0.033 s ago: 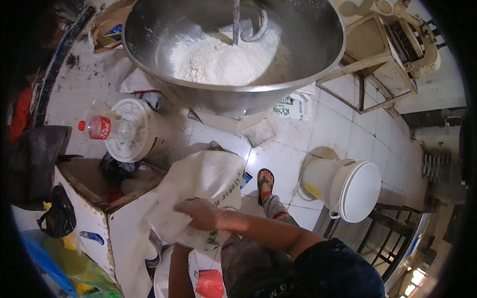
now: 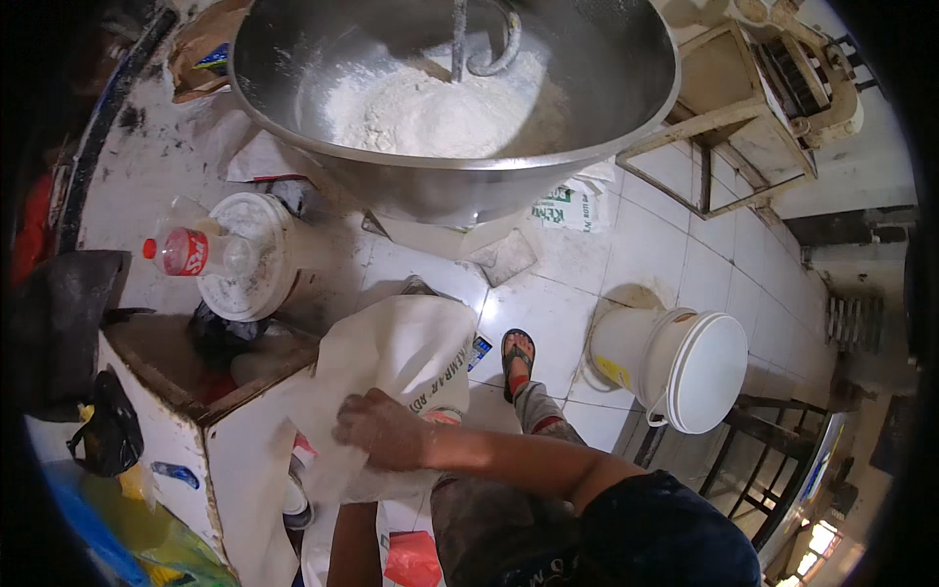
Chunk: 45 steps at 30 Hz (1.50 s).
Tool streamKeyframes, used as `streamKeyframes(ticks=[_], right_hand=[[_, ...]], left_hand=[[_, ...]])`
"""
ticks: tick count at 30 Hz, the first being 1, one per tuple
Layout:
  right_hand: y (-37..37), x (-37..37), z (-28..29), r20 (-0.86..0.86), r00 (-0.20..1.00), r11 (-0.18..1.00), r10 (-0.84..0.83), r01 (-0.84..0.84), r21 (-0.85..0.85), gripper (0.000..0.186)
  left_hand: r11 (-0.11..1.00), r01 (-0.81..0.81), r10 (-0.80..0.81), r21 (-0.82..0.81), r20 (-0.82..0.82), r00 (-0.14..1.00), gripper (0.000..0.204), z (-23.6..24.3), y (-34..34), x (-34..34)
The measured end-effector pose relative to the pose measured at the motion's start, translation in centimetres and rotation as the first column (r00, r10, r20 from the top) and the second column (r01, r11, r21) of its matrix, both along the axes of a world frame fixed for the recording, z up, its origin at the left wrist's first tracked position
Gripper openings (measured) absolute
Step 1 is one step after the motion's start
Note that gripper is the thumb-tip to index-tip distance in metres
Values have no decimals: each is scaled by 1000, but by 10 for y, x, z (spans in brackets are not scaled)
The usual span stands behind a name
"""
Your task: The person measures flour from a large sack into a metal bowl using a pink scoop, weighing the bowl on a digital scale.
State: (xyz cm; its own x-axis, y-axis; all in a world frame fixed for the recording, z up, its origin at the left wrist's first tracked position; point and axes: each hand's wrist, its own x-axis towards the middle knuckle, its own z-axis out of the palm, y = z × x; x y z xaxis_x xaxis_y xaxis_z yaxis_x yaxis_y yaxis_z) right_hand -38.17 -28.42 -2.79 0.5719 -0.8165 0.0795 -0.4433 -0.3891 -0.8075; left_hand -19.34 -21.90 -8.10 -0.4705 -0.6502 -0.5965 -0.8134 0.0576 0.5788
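Note:
A white woven sack [image 2: 401,342] with dark printing hangs in front of me, its cloth bunched and creased. My right hand [image 2: 383,430] reaches across from the right, fingers curled and closed on the sack's cloth. My left forearm [image 2: 354,548] comes up from the lower edge; the left hand itself is hidden behind the sack. Beyond the sack stands a large steel mixing bowl [image 2: 450,191] with a heap of white powder, like flour [image 2: 440,122], in it. A metal dough hook [image 2: 499,54] and a straight rod dip toward the powder.
On the left, a powder-dusted white bucket [image 2: 245,210] bears a plastic bottle [image 2: 191,252] lying on its side. Nearer stands an open-topped white box [image 2: 156,430]. A lidded white bucket [image 2: 709,372] is on the right, beyond my foot [image 2: 518,357]. A metal frame [image 2: 724,147] stands far right.
My right hand's fingers are more curled on the sack, and the hand has shifted slightly left. The whole view has moved a little; bowl, buckets and box stay in place.

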Motion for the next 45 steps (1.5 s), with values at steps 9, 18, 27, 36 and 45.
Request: streamKeyframes(ticks=[9,18,27,36,45], right_hand=[[-4,13,20,89,985,988,-150,151,-5,28],[103,-117,-38,-154,941,882,-302,337,329,31],[201,-226,-79,-445,663,363,-602,724,586,24],[194,-216,-74,-360,674,407,-645,702,584,26],[212,-226,-65,-302,542,340,-784,782,521,19]], left_hand=[[599,-654,791,462,-216,572,57,-54,1,-52],[167,-830,959,532,-282,11,52,-22,-53,-80],[157,-728,959,667,-278,-47,45,-31,-59,-74],[197,-735,961,649,-277,13,43,-25,-64,-77],[255,-727,967,637,-179,182,45,-27,-79,-65]])
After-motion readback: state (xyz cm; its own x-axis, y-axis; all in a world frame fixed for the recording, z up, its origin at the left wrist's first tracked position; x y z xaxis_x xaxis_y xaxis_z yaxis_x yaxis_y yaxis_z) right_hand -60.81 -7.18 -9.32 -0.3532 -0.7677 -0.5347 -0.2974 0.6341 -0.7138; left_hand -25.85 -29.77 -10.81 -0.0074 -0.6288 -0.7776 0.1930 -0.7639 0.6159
